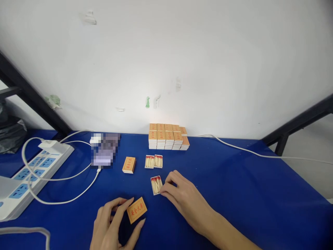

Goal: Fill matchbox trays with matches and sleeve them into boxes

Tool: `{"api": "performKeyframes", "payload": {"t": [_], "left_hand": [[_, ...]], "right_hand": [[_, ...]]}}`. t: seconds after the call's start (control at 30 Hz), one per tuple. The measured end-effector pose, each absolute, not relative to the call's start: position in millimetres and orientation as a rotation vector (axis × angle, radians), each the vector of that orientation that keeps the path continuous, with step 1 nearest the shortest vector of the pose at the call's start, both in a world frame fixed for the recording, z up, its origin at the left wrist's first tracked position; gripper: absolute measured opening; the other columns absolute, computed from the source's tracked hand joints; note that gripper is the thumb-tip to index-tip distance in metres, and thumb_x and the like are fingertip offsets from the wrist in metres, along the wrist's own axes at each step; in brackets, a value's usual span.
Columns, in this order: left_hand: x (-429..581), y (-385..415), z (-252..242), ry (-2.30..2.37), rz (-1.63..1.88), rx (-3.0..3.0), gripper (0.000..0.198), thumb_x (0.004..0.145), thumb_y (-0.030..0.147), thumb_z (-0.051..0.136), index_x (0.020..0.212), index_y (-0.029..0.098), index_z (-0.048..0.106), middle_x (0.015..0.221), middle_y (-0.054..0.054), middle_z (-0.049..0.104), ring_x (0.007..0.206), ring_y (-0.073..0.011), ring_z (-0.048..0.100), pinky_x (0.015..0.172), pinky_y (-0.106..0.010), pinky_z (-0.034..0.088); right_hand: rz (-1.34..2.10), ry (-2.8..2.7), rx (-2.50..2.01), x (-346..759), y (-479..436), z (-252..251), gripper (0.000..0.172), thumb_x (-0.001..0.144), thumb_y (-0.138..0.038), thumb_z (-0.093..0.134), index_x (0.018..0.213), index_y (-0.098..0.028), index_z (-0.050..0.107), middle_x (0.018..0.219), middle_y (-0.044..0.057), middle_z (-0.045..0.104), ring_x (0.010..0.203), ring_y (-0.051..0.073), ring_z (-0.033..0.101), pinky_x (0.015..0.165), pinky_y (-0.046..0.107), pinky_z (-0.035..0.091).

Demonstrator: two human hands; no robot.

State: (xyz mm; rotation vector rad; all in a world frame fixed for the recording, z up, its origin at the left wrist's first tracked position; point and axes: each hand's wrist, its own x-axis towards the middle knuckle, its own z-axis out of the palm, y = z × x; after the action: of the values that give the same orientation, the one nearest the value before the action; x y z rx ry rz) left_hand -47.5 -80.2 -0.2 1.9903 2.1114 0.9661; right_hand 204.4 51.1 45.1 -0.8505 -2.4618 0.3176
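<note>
My left hand [114,222] has its index finger and thumb around an orange matchbox sleeve [137,210] with red lettering, low in the view. To its upper right, my right hand [182,196] pinches the right edge of an inner matchbox tray [156,185] full of red-tipped matches. Beyond that tray, two more filled trays [154,161] lie side by side on the blue table. A closed matchbox [129,165] sits to their left. Several matchboxes are stacked in a block [165,136] against the wall.
On the left lies a white power strip [41,177] with looping white cables [65,201]. A pixelated object [106,151] is near the back left. Another cable [239,150] runs along the wall at right. Dark metal bars [301,121] slant at both sides.
</note>
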Motion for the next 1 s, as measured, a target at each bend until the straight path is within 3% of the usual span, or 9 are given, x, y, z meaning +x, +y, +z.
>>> {"api": "performKeyframes", "payload": {"t": [0.1, 0.23, 0.4, 0.53, 0.67, 0.87, 1.0], "left_hand": [[-39.9, -75.3, -3.2, 2.100, 1.007, 1.988, 0.037, 0.102, 0.063, 0.073, 0.127, 0.037, 0.082, 0.126, -0.007, 0.075, 0.107, -0.0304, 0.075, 0.090, -0.045, 0.064], [-24.2, -73.0, -0.5, 2.083, 1.051, 1.915, 0.046, 0.107, 0.074, 0.060, 0.125, 0.038, 0.080, 0.126, -0.006, 0.074, 0.108, -0.0290, 0.073, 0.094, -0.046, 0.058], [-18.3, -70.5, 4.7, 2.031, 1.011, 1.890, 0.045, 0.105, 0.075, 0.063, 0.120, 0.036, 0.079, 0.124, -0.005, 0.074, 0.111, -0.0307, 0.073, 0.095, -0.047, 0.057], [-25.3, -66.7, 6.6, 1.974, 0.959, 1.924, 0.034, 0.103, 0.064, 0.074, 0.124, 0.037, 0.077, 0.123, -0.004, 0.078, 0.111, -0.0307, 0.076, 0.091, -0.044, 0.061], [-34.1, -66.0, 10.5, 1.935, 0.920, 1.865, 0.035, 0.102, 0.059, 0.076, 0.131, 0.040, 0.076, 0.128, -0.002, 0.079, 0.113, -0.0282, 0.078, 0.093, -0.040, 0.067], [-39.0, -64.2, 22.2, 1.837, 0.925, 1.871, 0.035, 0.103, 0.058, 0.075, 0.134, 0.042, 0.079, 0.133, -0.002, 0.081, 0.117, -0.0281, 0.081, 0.096, -0.036, 0.068], [-31.6, -60.6, 31.9, 1.709, 0.919, 1.856, 0.034, 0.102, 0.054, 0.078, 0.135, 0.044, 0.079, 0.132, -0.001, 0.082, 0.112, -0.0242, 0.084, 0.079, -0.024, 0.067]], "right_hand": [[0.408, -2.465, -0.914, 226.8, 47.5, 55.6, 0.019, 0.111, -0.012, 0.060, 0.105, -0.024, 0.074, 0.104, 0.004, 0.066, 0.089, 0.019, 0.066, 0.073, 0.032, 0.057], [0.562, -2.423, -1.039, 248.8, 37.7, 67.3, 0.018, 0.113, -0.018, 0.061, 0.111, -0.028, 0.076, 0.109, 0.003, 0.068, 0.095, 0.019, 0.070, 0.080, 0.034, 0.061], [0.487, -2.087, -1.300, 232.1, 20.4, 56.4, 0.009, 0.110, -0.027, 0.067, 0.114, -0.028, 0.075, 0.109, 0.005, 0.069, 0.096, 0.022, 0.073, 0.082, 0.037, 0.065], [0.299, -2.016, -1.429, 199.6, 11.5, 32.9, 0.040, 0.096, -0.035, 0.085, 0.131, -0.023, 0.071, 0.115, 0.010, 0.068, 0.100, 0.030, 0.073, 0.084, 0.050, 0.068], [0.275, -2.087, -1.458, 188.1, 6.4, 21.7, 0.025, 0.097, -0.025, 0.082, 0.120, -0.023, 0.073, 0.111, 0.010, 0.068, 0.096, 0.032, 0.072, 0.078, 0.053, 0.068], [0.762, -2.057, -1.326, 211.1, 3.7, 39.4, 0.028, 0.106, -0.020, 0.073, 0.132, -0.029, 0.070, 0.127, 0.006, 0.069, 0.108, 0.022, 0.076, 0.094, 0.039, 0.068], [1.060, -2.136, -1.140, 232.4, 6.2, 56.0, 0.031, 0.109, -0.030, 0.074, 0.139, -0.035, 0.070, 0.133, 0.001, 0.068, 0.117, 0.017, 0.074, 0.104, 0.029, 0.063]]}}
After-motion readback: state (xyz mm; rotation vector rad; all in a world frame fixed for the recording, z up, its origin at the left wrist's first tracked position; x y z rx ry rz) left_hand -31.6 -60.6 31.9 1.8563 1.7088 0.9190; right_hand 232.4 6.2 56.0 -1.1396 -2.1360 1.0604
